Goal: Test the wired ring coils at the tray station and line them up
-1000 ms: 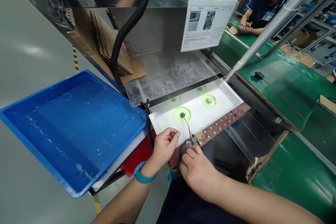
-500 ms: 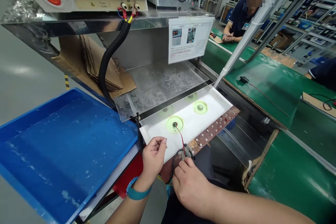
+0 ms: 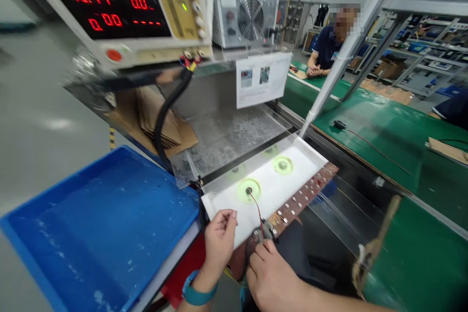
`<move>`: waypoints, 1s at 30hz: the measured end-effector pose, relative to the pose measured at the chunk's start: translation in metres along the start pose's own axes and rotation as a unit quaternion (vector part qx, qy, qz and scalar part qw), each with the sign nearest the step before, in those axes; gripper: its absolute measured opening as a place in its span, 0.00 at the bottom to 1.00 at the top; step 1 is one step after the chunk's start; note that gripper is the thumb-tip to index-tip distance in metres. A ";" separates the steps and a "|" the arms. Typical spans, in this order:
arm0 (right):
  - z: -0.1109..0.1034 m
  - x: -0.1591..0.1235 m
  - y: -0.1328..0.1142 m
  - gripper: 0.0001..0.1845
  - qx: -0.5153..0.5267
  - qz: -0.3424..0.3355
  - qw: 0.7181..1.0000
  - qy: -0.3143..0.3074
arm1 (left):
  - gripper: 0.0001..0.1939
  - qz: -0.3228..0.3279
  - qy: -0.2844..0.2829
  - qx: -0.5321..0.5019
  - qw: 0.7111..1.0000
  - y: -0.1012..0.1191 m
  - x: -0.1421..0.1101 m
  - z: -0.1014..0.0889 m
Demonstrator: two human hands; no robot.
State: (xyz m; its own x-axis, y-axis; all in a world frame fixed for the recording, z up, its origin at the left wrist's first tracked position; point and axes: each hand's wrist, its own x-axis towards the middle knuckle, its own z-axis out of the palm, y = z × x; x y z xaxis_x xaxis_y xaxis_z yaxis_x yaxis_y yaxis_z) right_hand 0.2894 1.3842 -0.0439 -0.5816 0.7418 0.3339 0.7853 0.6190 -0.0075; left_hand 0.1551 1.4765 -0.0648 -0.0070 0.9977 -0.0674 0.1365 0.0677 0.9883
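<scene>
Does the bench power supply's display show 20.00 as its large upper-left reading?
No, the bench power supply's display shows 12.11 in red digits at its upper left.

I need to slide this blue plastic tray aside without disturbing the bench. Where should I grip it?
Probably by the raised rim of the blue plastic tray on its long far-left edge, coming from the open floor side. That straight rim stands free, while the opposite side sits tight beside the white plate and your left hand, leaving little room for fingers.
</scene>
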 end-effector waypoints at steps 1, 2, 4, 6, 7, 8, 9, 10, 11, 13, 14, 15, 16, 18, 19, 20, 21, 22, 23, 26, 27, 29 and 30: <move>0.008 -0.001 0.000 0.13 0.001 0.005 0.999 0.035 | 0.21 -0.001 -0.001 -0.002 1.000 -0.002 0.000 0.000; 0.016 -0.002 0.001 0.15 0.001 0.010 0.997 0.071 | 0.22 -0.001 -0.004 -0.005 1.000 -0.004 0.000 0.001; 0.031 -0.003 0.002 0.17 -0.001 0.021 0.991 0.133 | 0.24 0.001 -0.008 -0.012 1.000 -0.008 0.001 0.001; 0.041 -0.002 0.002 0.19 0.000 0.029 0.986 0.166 | 0.24 0.006 -0.011 -0.015 1.000 -0.010 0.002 0.001; 0.044 -0.002 0.002 0.20 0.000 0.030 0.984 0.173 | 0.25 0.008 -0.011 -0.015 1.000 -0.011 0.002 0.001; 0.045 -0.002 0.002 0.20 0.001 0.031 0.984 0.175 | 0.25 0.010 -0.012 -0.014 1.000 -0.011 0.002 0.001; 0.045 -0.002 0.002 0.20 0.000 0.030 0.984 0.174 | 0.25 0.011 -0.013 -0.011 1.000 -0.011 0.002 0.001; 0.045 -0.002 0.002 0.20 -0.002 0.029 0.985 0.171 | 0.25 0.012 -0.013 -0.009 1.000 -0.011 0.001 0.001; 0.044 -0.002 0.002 0.20 -0.004 0.028 0.986 0.167 | 0.26 0.012 -0.013 -0.009 1.000 -0.011 0.001 0.001; 0.043 -0.002 0.002 0.21 -0.008 0.028 0.986 0.161 | 0.25 0.014 -0.012 -0.009 1.000 -0.011 0.001 0.002; 0.043 -0.002 0.002 0.22 -0.007 0.028 0.986 0.164 | 0.25 0.015 -0.012 -0.010 1.000 -0.011 0.001 0.002; 0.043 -0.002 0.002 0.22 -0.004 0.028 0.986 0.167 | 0.25 0.017 -0.013 -0.012 1.000 -0.011 0.001 0.002; 0.043 -0.002 0.002 0.22 -0.002 0.029 0.985 0.169 | 0.24 0.019 -0.013 -0.012 1.000 -0.012 0.001 0.001; 0.044 -0.002 0.001 0.21 -0.001 0.029 0.987 0.155 | 0.24 0.022 -0.014 -0.010 1.000 -0.011 0.001 0.001; 0.044 -0.002 0.001 0.20 -0.003 0.030 0.989 0.142 | 0.24 0.021 -0.014 -0.007 1.000 -0.011 0.001 0.001; 0.045 -0.003 0.001 0.19 -0.005 0.030 0.991 0.128 | 0.24 0.019 -0.012 -0.005 1.000 -0.011 0.001 0.000; 0.046 -0.003 0.001 0.19 -0.007 0.031 0.993 0.118 | 0.24 0.017 -0.010 -0.002 1.000 -0.011 0.001 0.000; 0.048 -0.004 0.001 0.19 -0.008 0.032 0.993 0.116 | 0.24 0.015 -0.008 0.000 1.000 -0.011 0.001 0.000; 0.051 -0.005 0.001 0.19 -0.010 0.031 0.992 0.120 | 0.24 0.014 -0.005 0.002 1.000 -0.011 0.001 0.000; 0.062 -0.007 0.003 0.20 -0.018 0.024 0.988 0.150 | 0.25 0.019 0.001 0.000 1.000 -0.013 0.002 0.000; 0.068 -0.007 0.004 0.20 -0.022 0.019 0.986 0.162 | 0.25 0.021 0.000 -0.002 1.000 -0.014 0.002 0.000; 0.078 -0.009 0.007 0.21 -0.038 0.006 0.981 0.190 | 0.25 0.019 -0.003 -0.007 1.000 -0.017 0.003 0.001; 0.083 -0.009 0.008 0.22 -0.048 0.003 0.978 0.203 | 0.25 0.017 -0.005 -0.010 1.000 -0.019 0.003 0.001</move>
State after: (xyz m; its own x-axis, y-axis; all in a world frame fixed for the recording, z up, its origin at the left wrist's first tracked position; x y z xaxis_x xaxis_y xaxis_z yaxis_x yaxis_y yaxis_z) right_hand 0.2836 1.4039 -0.1249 -0.4601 0.5704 0.6804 0.8160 0.5737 0.0708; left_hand 0.1535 1.4783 -0.0840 0.0075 0.9993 -0.0353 0.1159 0.0342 0.9927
